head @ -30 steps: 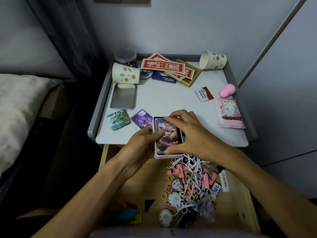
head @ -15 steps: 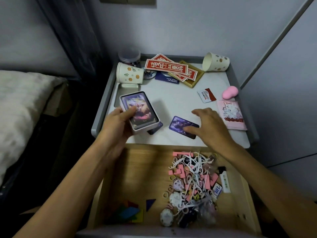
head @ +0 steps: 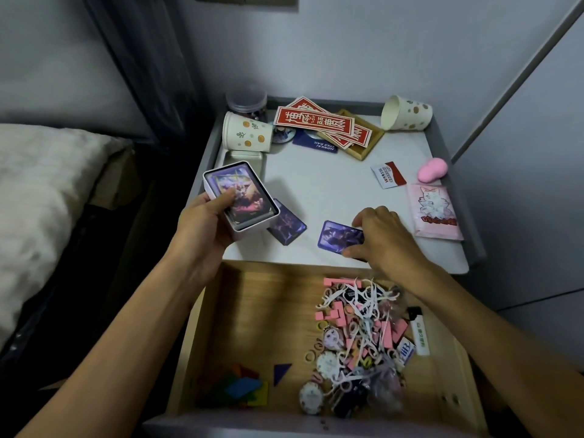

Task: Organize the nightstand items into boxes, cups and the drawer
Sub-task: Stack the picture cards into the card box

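The right hand (head: 384,238) covers the right end of a card (head: 336,237), so that end cannot be seen. The left hand (head: 202,229) holds the box (head: 249,227); its thumb hides a bit of the top picture and its fingers are out of sight under the box. The box hides one corner of a second card (head: 289,227). A cup (head: 246,134) hides the bottom of the jar (head: 246,102) and part of the lid (head: 243,158). Red slips (head: 311,121) cover most of a tray (head: 360,148). Both arms and the drawer (head: 252,311) are cut off at the bottom edge. The pile (head: 357,336) in it is blurry low down, its bits too small to tell.
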### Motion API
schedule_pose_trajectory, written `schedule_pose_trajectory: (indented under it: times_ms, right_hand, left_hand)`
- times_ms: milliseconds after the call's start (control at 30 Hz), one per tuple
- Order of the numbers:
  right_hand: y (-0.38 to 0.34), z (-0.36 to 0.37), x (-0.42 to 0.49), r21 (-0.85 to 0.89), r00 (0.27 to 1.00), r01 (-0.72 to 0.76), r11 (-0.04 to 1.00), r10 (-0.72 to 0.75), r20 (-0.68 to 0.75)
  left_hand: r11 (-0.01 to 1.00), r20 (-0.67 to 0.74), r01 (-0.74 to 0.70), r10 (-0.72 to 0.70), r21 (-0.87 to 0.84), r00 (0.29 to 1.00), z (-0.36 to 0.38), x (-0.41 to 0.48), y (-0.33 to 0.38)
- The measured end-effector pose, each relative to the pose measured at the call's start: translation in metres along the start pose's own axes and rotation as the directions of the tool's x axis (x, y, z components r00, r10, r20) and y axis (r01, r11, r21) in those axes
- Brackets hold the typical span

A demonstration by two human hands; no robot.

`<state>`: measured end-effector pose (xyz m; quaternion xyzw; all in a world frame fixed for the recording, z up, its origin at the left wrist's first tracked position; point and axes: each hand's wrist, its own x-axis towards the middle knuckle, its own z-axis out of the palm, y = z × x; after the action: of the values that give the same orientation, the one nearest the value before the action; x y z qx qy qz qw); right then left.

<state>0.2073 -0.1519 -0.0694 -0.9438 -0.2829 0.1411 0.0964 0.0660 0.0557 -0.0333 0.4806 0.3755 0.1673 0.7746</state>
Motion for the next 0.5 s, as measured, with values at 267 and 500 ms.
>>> schedule_pose_trajectory:
  times_ms: [267,500]
  right_hand:
    - [0.006,0.003,-0.02,-0.044,0.971,0.235,0.971,-0.237,-0.041]
    - [0.012,0.021,-0.041,-0.34,0.917,0.362,0.868,-0.396,-0.036]
  left_hand:
    - [1.0,0.002,0.014,-0.014,0.007,1.0,0.004,-0.002,-0.002]
    - [1.0,0.024,0.019,-0.019,0.015,1.0,0.01,-0.002,-0.001]
